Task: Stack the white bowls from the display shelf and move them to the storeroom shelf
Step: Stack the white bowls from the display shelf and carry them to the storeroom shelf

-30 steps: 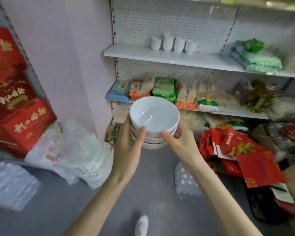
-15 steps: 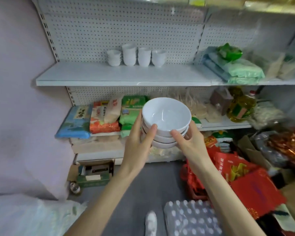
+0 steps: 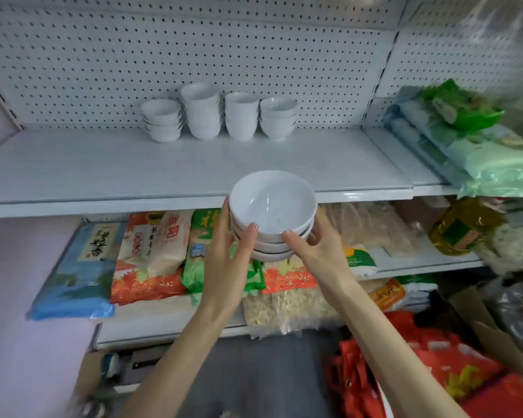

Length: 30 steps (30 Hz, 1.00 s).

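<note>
My left hand (image 3: 227, 260) grips one side of the stack of three glossy white round bowls (image 3: 272, 206) and my right hand (image 3: 320, 251) grips the other. The stack is in the air at the front lip of the flat white metal shelf (image 3: 133, 173). I'd lift it level over the lip and set it down short of the white bowl stacks (image 3: 218, 116) at the back.

I am standing in what is looking like a shop's stockroom. White metal retail shelving is facing me, its pegboard back (image 3: 194, 55) running up behind the top shelf (image 3: 118, 173), where stacks of white bowls (image 3: 218, 116) are sitting in a row. Sealed bags of dry food (image 3: 151, 251) are lying crammed on the shelf below. A bottle of cooking oil (image 3: 462, 230) is lying to the right, and red packets (image 3: 453, 369) and a cardboard box (image 3: 492, 342) are piling up on the grey floor (image 3: 254, 372).
</note>
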### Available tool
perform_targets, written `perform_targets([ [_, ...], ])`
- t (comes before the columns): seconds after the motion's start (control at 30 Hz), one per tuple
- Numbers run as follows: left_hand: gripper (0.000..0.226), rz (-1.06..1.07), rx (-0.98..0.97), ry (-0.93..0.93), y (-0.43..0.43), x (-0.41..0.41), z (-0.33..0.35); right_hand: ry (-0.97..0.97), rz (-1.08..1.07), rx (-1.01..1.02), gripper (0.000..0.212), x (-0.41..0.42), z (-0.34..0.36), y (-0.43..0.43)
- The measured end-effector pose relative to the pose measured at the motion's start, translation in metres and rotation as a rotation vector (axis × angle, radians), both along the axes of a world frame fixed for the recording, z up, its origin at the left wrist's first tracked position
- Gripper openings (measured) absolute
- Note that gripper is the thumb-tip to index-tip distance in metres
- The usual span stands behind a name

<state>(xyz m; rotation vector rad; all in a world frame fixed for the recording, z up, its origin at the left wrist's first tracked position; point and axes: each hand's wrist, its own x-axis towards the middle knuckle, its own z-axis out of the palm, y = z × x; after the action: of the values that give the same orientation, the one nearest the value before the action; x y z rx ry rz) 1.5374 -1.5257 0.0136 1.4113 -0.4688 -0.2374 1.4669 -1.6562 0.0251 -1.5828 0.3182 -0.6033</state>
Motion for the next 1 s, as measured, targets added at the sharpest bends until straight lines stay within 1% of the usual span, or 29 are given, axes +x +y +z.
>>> perform_targets([
  [0.07, 0.078, 0.006, 0.016, 0.011, -0.021, 0.029, -0.005, 0.014, -0.006, -0.004, 0.064, 0.030, -0.004, -0.023],
  [0.17, 0.075, -0.040, 0.006, 0.020, -0.057, 0.074, -0.011, 0.007, -0.031, -0.016, 0.056, 0.072, -0.010, -0.059],
  [0.23, 0.073, -0.086, 0.010, 0.016, -0.079, 0.101, -0.012, -0.001, -0.076, -0.033, 0.057, 0.096, -0.010, -0.079],
  [0.4, 0.084, -0.150, 0.032, 0.003, -0.130, 0.165, -0.016, 0.016, -0.125, -0.048, 0.065, 0.148, -0.010, -0.125],
  [0.47, 0.086, -0.155, 0.045, 0.008, -0.148, 0.181, -0.018, 0.027, -0.141, -0.051, 0.062, 0.162, -0.012, -0.140],
  [0.53, 0.083, -0.164, 0.053, 0.011, -0.161, 0.191, -0.021, 0.035, -0.137, -0.044, 0.059, 0.173, -0.016, -0.155],
  [0.7, 0.081, -0.186, 0.097, 0.020, -0.189, 0.216, -0.031, 0.064, -0.132, -0.036, 0.064, 0.192, -0.029, -0.186],
  [1.0, 0.076, -0.173, 0.145, 0.047, -0.233, 0.230, -0.042, 0.110, -0.119, -0.035, 0.065, 0.208, -0.043, -0.236],
])
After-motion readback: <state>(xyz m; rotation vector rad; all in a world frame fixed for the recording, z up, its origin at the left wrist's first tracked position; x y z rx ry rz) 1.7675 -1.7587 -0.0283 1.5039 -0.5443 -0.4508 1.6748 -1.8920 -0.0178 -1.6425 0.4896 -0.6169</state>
